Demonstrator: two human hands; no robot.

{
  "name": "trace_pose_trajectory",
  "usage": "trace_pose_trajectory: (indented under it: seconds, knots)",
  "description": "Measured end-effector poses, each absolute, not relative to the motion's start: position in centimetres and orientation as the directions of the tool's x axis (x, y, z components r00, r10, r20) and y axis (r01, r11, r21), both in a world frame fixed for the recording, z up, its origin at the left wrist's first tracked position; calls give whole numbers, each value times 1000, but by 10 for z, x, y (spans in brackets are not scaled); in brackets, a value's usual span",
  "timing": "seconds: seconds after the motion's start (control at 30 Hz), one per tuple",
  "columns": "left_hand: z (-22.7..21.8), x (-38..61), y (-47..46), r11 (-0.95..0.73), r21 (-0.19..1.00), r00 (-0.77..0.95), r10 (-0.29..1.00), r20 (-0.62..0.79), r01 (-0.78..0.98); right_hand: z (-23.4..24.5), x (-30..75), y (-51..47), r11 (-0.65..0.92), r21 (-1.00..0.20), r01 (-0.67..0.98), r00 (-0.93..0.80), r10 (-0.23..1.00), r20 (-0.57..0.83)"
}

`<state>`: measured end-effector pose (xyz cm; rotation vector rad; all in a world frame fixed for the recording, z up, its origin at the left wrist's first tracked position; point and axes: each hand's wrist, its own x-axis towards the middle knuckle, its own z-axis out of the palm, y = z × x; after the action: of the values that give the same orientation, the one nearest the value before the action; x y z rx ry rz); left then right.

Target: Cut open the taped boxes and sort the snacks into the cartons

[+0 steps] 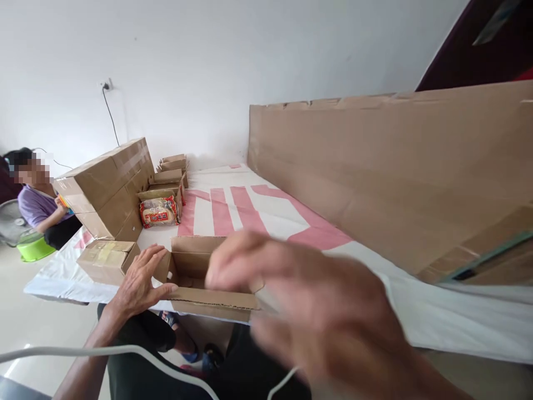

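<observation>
**Both hands at an open carton on the counter edge**

An open cardboard box (212, 300) sits at the near edge of the cloth-covered counter (275, 211), flaps up, right end hidden. The left hand (141, 278) touches its left end: the fingers reach over the end flap, and the thumb, spread well away from them, lies at the front flap's corner. The right hand (320, 300) is above the box's right side, its fingers bent; it is badly blurred, so I cannot tell how far they are closed or whether they hold anything.

Just left of the box is a closed, taped carton (104, 253). Behind stand stacked cartons (116, 191), with a red printed packet (159, 212) beside them. A large cardboard panel (366, 161) stands at right; a person in purple (39, 203) sits at far left.
</observation>
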<state>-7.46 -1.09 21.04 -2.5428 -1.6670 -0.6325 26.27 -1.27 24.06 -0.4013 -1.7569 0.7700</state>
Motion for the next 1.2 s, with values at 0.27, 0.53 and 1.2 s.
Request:
trace_pose_trajectory:
  seconds: [0.27, 0.53, 1.2]
  knots:
    - [206, -92, -19, -439, 287, 325, 871, 367, 851, 142, 266, 128, 408, -898, 163, 98, 899, 426]
    - [207, -74, -27, -492, 247, 435, 865, 250, 835, 98, 271, 124, 258, -964, -71, -13, 966, 260]
    - [177, -84, -38, -329, 308, 281, 941, 191, 893, 120, 266, 87, 234, -968, -91, -246, 937, 250]
